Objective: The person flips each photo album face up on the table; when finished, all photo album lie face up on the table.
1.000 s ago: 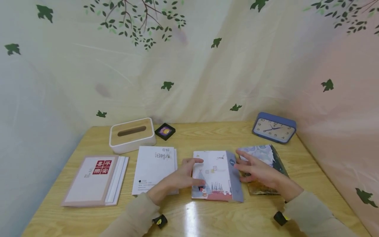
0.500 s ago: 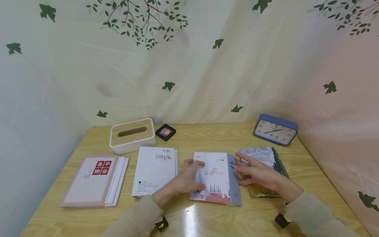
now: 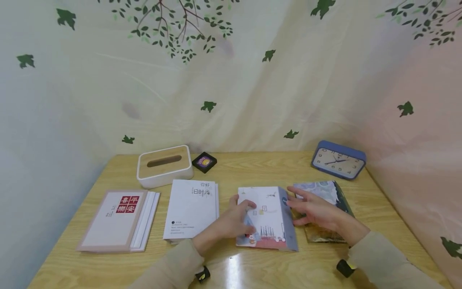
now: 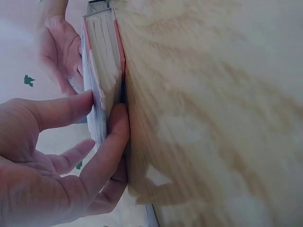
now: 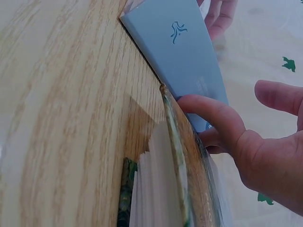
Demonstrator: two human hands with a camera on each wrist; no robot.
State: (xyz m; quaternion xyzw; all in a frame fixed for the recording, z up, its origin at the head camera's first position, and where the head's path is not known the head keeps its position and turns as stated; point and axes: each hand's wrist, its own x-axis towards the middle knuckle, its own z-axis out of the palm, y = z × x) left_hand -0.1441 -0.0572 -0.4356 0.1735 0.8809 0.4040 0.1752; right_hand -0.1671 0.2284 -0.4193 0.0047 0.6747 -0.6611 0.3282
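Observation:
A small white book with a blue spine and a pink-bottomed picture cover (image 3: 268,220) lies mid-table. My left hand (image 3: 231,218) grips its left side. In the left wrist view, the thumb (image 4: 66,111) is on the cover and the curled fingers (image 4: 111,146) reach in at the page-edge side, low by the table. On the other side my right hand (image 3: 317,210) touches the blue spine (image 5: 173,42) with loosely extended fingers, thumb free. This hand is above a second book with a painted landscape cover (image 3: 317,190), which it partly hides.
To the left lie a white book (image 3: 191,210) and a pink-bordered book with red squares (image 3: 112,224). Behind stand a white tissue box with a wooden top (image 3: 164,160), a small black framed item (image 3: 204,162) and a blue clock (image 3: 339,159). Fabric walls surround the table.
My left hand has slid a little to the right, farther over the book's left side. The right hand stays by the spine. The view has shifted slightly.

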